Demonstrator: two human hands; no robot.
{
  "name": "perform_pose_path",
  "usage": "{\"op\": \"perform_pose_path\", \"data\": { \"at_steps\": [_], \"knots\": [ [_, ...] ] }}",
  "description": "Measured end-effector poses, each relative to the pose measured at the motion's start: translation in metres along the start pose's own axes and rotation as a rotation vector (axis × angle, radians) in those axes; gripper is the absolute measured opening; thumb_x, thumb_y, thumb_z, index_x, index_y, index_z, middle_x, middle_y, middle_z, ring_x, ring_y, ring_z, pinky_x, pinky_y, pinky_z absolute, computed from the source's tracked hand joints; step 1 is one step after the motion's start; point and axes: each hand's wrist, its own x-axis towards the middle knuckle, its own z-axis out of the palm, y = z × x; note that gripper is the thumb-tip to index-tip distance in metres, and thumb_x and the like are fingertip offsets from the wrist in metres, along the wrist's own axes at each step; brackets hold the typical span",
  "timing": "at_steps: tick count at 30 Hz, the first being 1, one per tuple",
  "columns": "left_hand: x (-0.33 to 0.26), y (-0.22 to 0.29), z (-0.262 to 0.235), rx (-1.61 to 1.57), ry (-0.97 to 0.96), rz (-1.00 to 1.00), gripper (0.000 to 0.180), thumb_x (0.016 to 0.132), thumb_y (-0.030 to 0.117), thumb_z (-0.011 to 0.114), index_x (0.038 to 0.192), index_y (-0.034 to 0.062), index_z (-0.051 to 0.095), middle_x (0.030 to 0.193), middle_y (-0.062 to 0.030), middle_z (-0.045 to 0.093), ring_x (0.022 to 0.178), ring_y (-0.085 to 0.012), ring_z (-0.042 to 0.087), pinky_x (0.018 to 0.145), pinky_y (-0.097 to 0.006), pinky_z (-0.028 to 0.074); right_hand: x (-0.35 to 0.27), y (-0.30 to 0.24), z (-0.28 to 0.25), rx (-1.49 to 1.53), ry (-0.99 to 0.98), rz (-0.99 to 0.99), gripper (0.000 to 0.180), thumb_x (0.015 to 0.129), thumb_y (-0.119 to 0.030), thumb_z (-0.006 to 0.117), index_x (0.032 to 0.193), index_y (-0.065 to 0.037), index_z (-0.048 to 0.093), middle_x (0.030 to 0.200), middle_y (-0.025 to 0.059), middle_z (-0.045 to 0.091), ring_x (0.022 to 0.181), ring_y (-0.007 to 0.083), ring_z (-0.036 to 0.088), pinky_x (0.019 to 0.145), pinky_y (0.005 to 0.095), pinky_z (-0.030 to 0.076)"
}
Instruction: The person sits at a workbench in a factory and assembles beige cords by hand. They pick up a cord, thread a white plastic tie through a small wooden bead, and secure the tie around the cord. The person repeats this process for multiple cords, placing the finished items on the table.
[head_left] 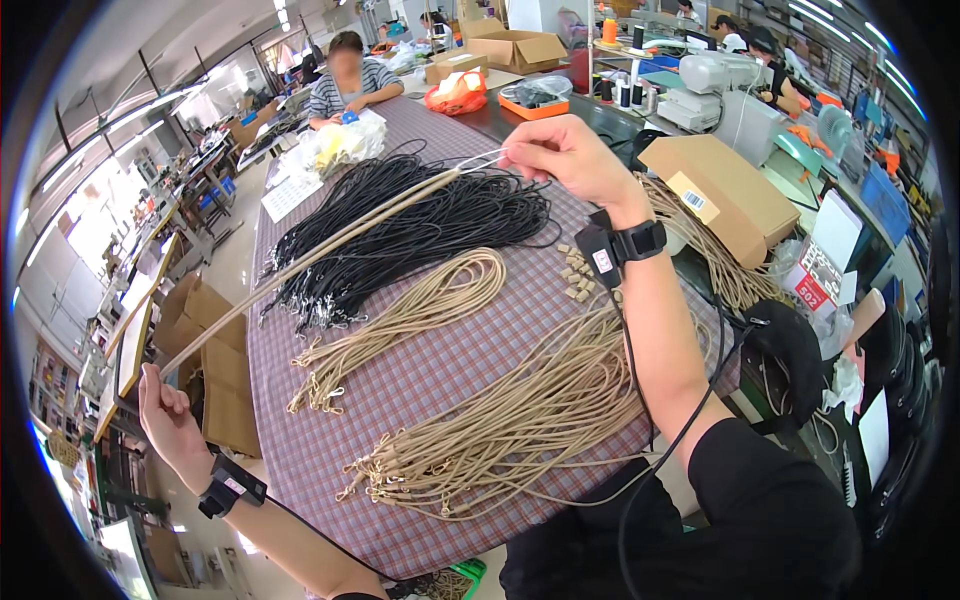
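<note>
A doubled beige cord [320,255] is stretched taut in a slant above the table. My left hand [175,425], low at the left, has its fingers closed on the near end of the cord. At the far end, my right hand [575,165] pinches a thin whitish wire loop [482,159] that meets the cord. Beneath the cord lies a heap of black cords [400,225] with silvery clasps. Closer to me rest a looped bundle of beige cords [430,300] and a larger spread of beige cords [520,410], both with gold-coloured clasps.
A checked cloth [400,400] covers the table. Small beige pieces [577,275] lie near my right forearm. On the right stand a cardboard box [725,195] and more beige cords. A person [350,85] sits at the far end, near plastic bags [335,145]. Dark cables run from both wrist straps.
</note>
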Motion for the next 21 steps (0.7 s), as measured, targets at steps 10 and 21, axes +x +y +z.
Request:
{"op": "perform_pose_path", "data": {
  "at_steps": [10, 21],
  "knots": [
    [-0.003, -0.004, 0.002, 0.163, 0.045, 0.104, 0.026, 0.106, 0.026, 0.075, 0.118, 0.0028, 0.073, 0.081, 0.0017, 0.062, 0.071, -0.0077, 0.059, 0.071, -0.023, 0.051, -0.01, 0.008, -0.021, 0.647, 0.02, -0.095, 0.028, 0.112, -0.025, 0.065, 0.111, 0.002, 0.074, 0.085, -0.0047, 0.054, 0.068, 0.0034, 0.037, 0.06, 0.0218, 0.033],
    [0.005, -0.024, -0.003, 0.157, 0.017, -0.053, 0.027, 0.107, 0.026, 0.074, 0.117, 0.0016, 0.074, 0.085, -0.0008, 0.069, 0.072, -0.0095, 0.067, 0.075, -0.024, 0.062, -0.001, 0.008, -0.01, 1.566, -0.339, -0.323, 0.058, 0.119, -0.029, 0.034, 0.157, 0.015, 0.04, 0.16, 0.0331, 0.049, 0.143, 0.0458, 0.057, 0.11, 0.0469, 0.059]
  ]
}}
